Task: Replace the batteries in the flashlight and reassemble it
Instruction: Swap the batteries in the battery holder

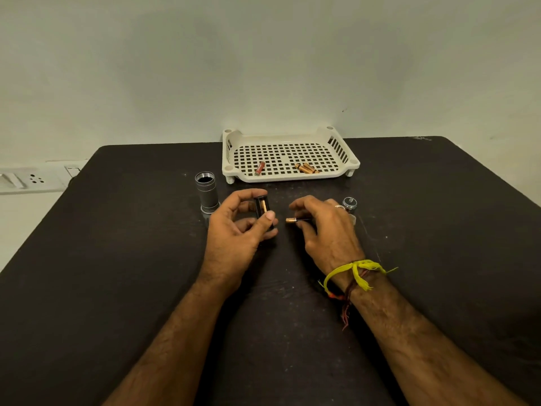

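My left hand (234,230) grips a black battery holder (262,208) upright above the table, one copper battery showing in its slot. My right hand (325,227) pinches a copper-and-black battery (295,220) that lies level, its copper end pointing left toward the holder, a small gap between them. The silver flashlight body (207,192) stands upright, open threaded end up, just left of my left hand. The silver tail cap (349,204) stands on the table behind my right hand, partly hidden by it.
A white perforated tray (288,175) sits at the table's far edge with one red battery (260,168) and two copper batteries (306,168) in it. A wall socket (35,179) is at the left, beyond the dark table (117,259).
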